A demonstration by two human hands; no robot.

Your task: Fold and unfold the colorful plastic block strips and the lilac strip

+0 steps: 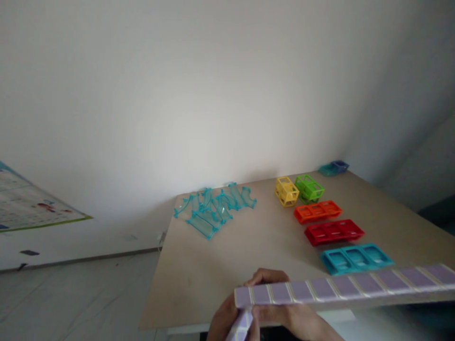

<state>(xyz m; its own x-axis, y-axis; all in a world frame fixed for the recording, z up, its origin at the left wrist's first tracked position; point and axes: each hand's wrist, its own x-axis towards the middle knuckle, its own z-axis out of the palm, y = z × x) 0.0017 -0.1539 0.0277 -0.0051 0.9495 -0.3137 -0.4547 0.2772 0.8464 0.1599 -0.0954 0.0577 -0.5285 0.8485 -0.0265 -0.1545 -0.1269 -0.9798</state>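
Both hands (270,308) grip the purple strip's (348,286) left end.

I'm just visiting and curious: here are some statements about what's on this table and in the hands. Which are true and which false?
1. The hands hold a long strip of purple tiles. True.
2. The clear blue curved pieces lie in a pile at the far left of the table. True.
3. The red block lies between the yellow block and the green block. False: it lies between the orange block and the teal block.
4. The yellow block stands beside the green block. True.
5. A hand is touching the teal block. False: no hand touches it; both are at the purple strip.
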